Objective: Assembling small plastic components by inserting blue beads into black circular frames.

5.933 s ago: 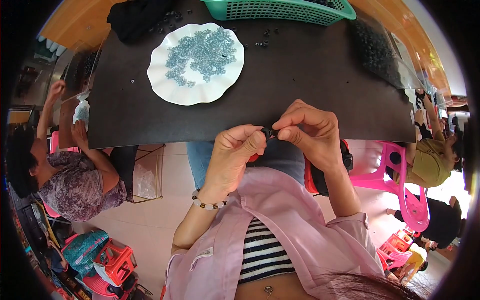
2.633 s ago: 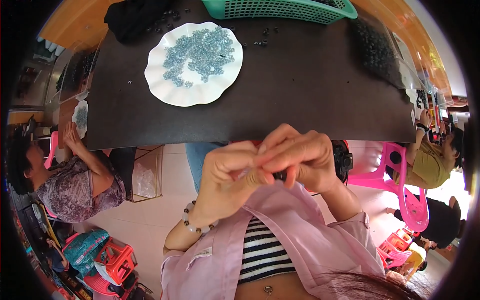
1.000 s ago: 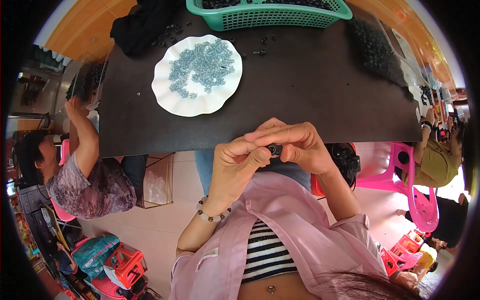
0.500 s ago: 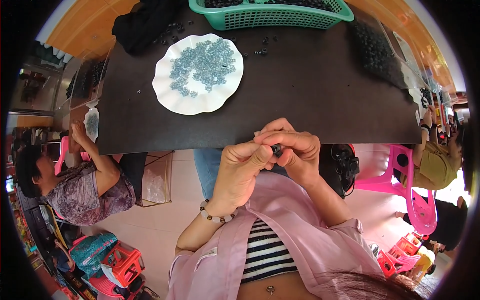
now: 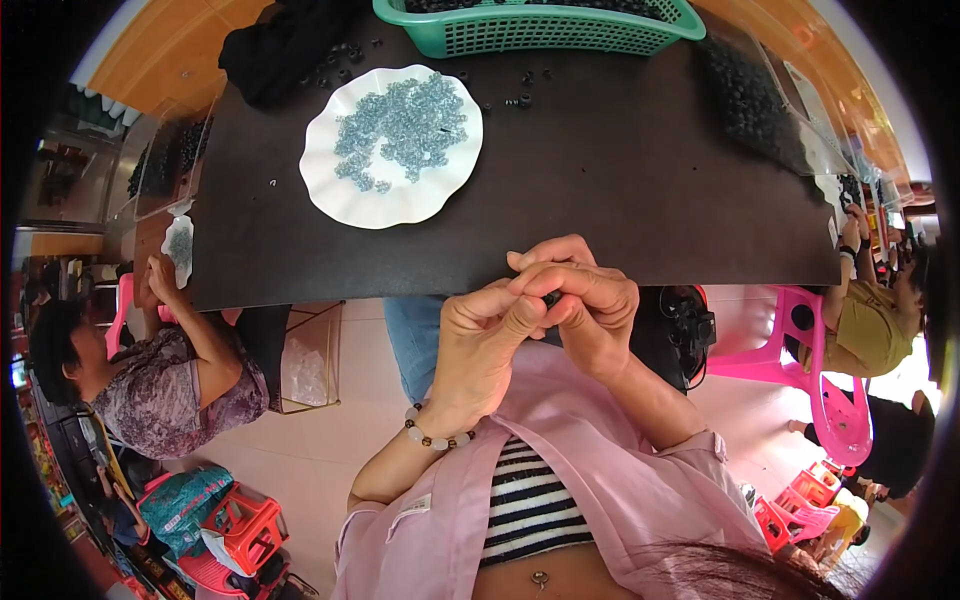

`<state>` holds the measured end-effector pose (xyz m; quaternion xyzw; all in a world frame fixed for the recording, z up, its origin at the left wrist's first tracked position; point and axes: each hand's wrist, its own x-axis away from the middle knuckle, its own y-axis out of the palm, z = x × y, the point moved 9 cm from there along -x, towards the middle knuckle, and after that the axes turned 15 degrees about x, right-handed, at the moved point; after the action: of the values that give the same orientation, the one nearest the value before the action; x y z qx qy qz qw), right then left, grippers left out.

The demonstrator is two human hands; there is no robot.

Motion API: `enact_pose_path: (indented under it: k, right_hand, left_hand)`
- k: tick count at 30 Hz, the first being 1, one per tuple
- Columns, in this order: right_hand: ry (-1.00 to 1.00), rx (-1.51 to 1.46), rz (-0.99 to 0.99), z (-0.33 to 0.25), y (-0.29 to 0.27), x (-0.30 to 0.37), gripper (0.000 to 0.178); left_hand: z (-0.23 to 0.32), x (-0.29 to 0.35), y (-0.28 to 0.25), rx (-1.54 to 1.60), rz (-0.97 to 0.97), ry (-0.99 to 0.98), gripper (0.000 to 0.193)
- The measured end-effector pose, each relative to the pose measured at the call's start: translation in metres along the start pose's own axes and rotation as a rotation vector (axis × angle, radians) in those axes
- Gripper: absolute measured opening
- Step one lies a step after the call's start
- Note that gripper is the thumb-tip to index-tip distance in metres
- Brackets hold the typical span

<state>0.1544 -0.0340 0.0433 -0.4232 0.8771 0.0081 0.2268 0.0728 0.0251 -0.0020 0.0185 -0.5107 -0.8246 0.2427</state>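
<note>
My left hand point(image 5: 484, 338) and my right hand point(image 5: 592, 312) meet just past the table's near edge. Between their pinched fingertips sits a small black round part point(image 5: 551, 298), mostly covered by the fingers. Beyond them on the dark table lies a white wavy-rimmed plate point(image 5: 390, 212), with a heap of small clear bluish pieces point(image 5: 425, 125) on it. A few loose black round parts point(image 5: 521, 101) rest to the right of that plate.
At the far edge is a green basket point(image 5: 545, 38) of black parts. Clear bins point(image 5: 750, 105) of black pieces stand at the right. A black cloth point(image 5: 265, 60) lies far left. People sit at both sides, and a pink stool point(image 5: 838, 410) is at right.
My fingers have closed further over the small black part, so less of it shows. The hands stay in nearly the same place. The view has shifted slightly.
</note>
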Motion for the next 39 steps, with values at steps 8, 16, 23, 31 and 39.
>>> enact_pose_path:
  k: [8, 16, 23, 31, 39]
  right_hand:
    - [0.089, -0.039, -0.176, 0.012, 0.002, -0.008, 0.059]
    - [0.229, -0.148, -0.160, 0.021, -0.009, -0.002, 0.072]
    - [0.080, 0.100, -0.244, 0.013, -0.016, -0.010, 0.044]
    - [0.128, 0.242, -0.173, 0.013, -0.033, -0.011, 0.031]
    - [0.095, 0.354, -0.138, -0.001, -0.037, -0.024, 0.033]
  left_hand:
    - [-0.002, -0.007, -0.006, 0.095, -0.012, -0.012, 0.024]
    - [0.001, -0.012, -0.007, -0.024, 0.048, 0.048, 0.025]
    - [-0.010, -0.017, -0.007, -0.066, 0.062, -0.042, 0.024]
    - [-0.010, -0.027, 0.000, -0.107, 0.038, -0.043, 0.025]
    - [-0.009, -0.030, 0.010, -0.041, 0.017, -0.066, 0.030]
